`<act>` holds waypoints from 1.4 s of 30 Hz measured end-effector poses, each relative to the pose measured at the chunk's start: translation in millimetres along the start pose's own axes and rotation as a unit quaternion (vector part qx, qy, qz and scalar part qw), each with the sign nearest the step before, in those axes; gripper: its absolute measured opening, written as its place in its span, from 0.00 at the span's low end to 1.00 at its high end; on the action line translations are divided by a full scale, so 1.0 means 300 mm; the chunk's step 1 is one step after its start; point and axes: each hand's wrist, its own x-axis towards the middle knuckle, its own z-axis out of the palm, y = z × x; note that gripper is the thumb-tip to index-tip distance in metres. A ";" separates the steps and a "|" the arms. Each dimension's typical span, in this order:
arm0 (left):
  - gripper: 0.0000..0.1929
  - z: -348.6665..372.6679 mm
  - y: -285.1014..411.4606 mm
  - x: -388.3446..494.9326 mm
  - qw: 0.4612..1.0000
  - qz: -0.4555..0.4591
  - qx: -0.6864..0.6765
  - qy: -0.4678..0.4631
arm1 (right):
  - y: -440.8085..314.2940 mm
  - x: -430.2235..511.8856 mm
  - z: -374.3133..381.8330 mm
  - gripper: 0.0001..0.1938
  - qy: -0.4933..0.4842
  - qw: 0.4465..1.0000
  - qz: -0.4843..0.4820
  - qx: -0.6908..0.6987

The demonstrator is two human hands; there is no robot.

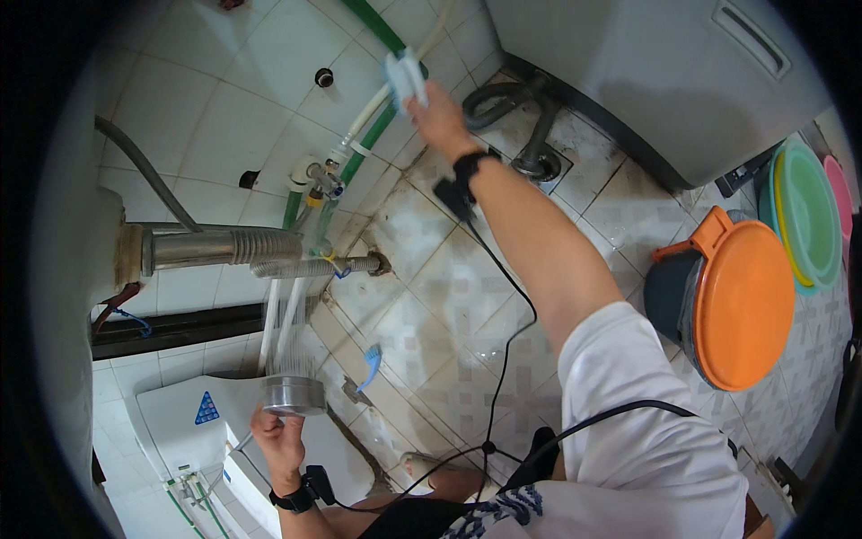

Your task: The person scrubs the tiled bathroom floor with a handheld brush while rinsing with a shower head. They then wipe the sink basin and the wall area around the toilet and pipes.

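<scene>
My left hand (281, 438) holds a round metallic shower head (293, 395) at the lower left, with streams of water spraying from it toward the pipes and tap (324, 180) on the tiled wall. My right hand (441, 121), stretched out at the upper middle, grips a white and blue scrubbing brush (405, 77), blurred, at the green pipe (379, 128) and the pale hose in the corner. Whether the brush touches the pipe, I cannot tell. A small blue brush (371, 367) lies on the floor tiles between my hands.
A grey appliance (626, 81) stands upper right, its drain hose (539, 135) entering a floor drain. An orange-lidded bucket (744, 300) and stacked basins (811, 215) are at right. A white toilet (330, 465) is lower left. Black cables (508, 337) hang from my wrists.
</scene>
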 end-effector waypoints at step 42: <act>0.07 -0.023 0.078 -0.050 0.992 -0.128 -0.006 0.007 | 0.088 -0.171 0.043 0.16 -0.044 0.975 0.219 0.009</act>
